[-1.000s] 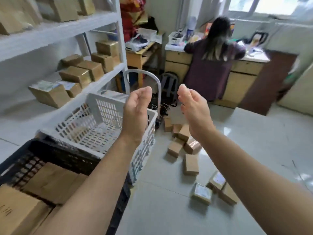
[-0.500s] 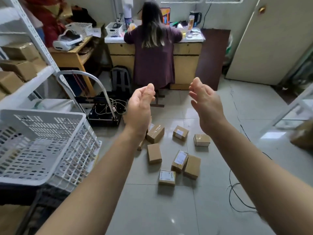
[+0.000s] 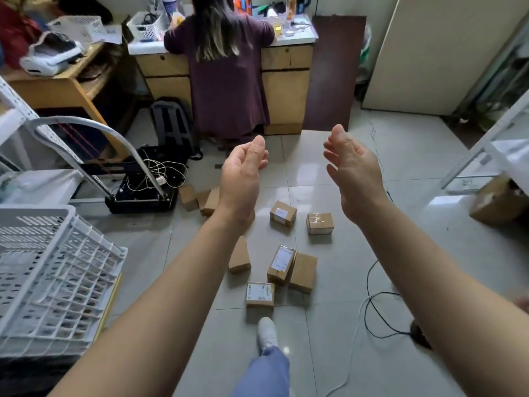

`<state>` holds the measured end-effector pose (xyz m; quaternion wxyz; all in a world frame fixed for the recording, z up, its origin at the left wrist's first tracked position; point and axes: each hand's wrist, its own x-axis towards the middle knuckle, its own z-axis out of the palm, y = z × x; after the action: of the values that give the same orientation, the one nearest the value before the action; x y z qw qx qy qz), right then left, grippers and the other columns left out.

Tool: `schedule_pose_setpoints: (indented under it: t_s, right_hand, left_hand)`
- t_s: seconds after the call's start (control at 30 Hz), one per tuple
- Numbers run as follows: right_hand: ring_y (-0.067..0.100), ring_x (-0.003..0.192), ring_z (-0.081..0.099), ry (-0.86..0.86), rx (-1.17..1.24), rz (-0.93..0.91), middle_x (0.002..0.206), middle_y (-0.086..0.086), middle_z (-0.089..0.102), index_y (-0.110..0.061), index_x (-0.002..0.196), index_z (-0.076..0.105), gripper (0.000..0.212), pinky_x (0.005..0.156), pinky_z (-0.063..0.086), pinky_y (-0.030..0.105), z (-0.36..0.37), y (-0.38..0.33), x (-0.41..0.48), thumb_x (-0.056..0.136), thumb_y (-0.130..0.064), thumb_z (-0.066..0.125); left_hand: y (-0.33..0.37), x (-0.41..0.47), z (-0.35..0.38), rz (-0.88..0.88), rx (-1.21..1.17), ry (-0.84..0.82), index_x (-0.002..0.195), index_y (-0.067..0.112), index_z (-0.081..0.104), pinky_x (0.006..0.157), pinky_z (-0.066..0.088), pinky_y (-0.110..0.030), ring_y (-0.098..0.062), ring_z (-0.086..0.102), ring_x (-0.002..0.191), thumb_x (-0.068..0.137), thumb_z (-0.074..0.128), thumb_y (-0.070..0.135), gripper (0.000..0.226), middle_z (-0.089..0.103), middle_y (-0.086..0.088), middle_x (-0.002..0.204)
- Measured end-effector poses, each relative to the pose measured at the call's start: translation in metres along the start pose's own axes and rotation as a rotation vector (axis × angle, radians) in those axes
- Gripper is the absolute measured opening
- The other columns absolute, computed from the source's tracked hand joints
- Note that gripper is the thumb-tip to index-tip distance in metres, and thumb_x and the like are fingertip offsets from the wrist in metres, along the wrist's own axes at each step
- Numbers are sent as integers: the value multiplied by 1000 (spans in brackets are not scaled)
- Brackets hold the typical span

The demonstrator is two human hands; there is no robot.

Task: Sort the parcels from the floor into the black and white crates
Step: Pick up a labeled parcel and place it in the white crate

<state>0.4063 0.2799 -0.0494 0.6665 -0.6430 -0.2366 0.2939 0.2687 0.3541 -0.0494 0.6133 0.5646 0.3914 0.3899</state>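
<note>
Your shoe (image 3: 266,330) is planted just short of the nearest parcel (image 3: 260,294), which lies label up at 12 o'clock. One careless step could kick or crush it. At 2 o'clock a black cable (image 3: 369,285) loops across the floor (image 3: 400,239), and it would likely snag a foot if you shuffle sideways while bending. The white crate (image 3: 71,282) sits at 9 o'clock, with a dark edge beneath it that I take for the black crate (image 3: 25,371). Both are off to your side, so a blind toss could miss.

Your left hand (image 3: 243,179) and right hand (image 3: 352,173) hang empty, fingers loose, above the scattered parcels (image 3: 320,223). A further cluster (image 3: 200,197) lies at 11 o'clock against the trolley base (image 3: 137,200), where loose wires could tangle a grab. Beyond, at 12 o'clock, a seated person (image 3: 226,81) leaves you little room to lean in.
</note>
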Motion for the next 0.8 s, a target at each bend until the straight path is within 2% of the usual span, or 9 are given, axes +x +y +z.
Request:
schedule_pose_setpoints:
  t_s: [0.13, 0.3, 0.5, 0.6, 0.73, 0.8]
  right_hand:
    - [11, 111, 58, 8, -11, 2, 104, -9, 65, -26, 85, 63, 26, 106, 41, 40, 2, 0, 50, 91, -50, 53]
    - [11, 108, 59, -17, -88, -23, 103, -7, 65, -26, 90, 62, 30, 103, 43, 40, 15, -8, 119, 89, -54, 53]
    - [13, 109, 58, -100, -102, -47, 100, -9, 64, -27, 88, 62, 28, 99, 45, 35, 38, -18, 186, 91, -52, 52]
    - [12, 102, 60, -193, -109, -46, 92, -11, 65, -27, 85, 62, 27, 91, 46, 30, 64, -16, 218, 92, -51, 52]
    - [12, 107, 59, -385, -171, -30, 104, -8, 64, -28, 91, 61, 28, 94, 46, 32, 110, -5, 261, 92, -53, 49]
    - [12, 104, 59, -493, -199, -22, 103, -8, 64, -29, 91, 60, 28, 91, 46, 31, 134, 3, 281, 92, -55, 48]
  left_hand:
    - [-7, 48, 19, 6, -18, 4, 107, 16, 59, 95, 44, -31, -12, 60, 100, 96, 46, 40, 30, 62, 1, 105]
    - [-1, 122, 40, 23, -21, 49, 105, 19, 59, 96, 45, -34, -11, 62, 101, 96, 44, 46, 32, 64, 3, 106]
    - [12, 183, 50, 64, -14, 79, 111, 16, 59, 94, 45, -31, -12, 62, 102, 96, 43, 47, 38, 64, 1, 108]
    - [11, 209, 34, 59, -21, 187, 108, 17, 59, 96, 44, -33, -11, 62, 100, 96, 44, 46, 35, 64, 3, 106]
    - [-1, 237, 6, 49, -17, 382, 109, 17, 59, 99, 44, -36, -11, 62, 100, 95, 43, 47, 36, 64, 2, 107]
    - [-10, 248, -7, 30, -28, 492, 104, 20, 59, 100, 42, -38, -13, 61, 101, 95, 43, 47, 33, 63, 1, 107]
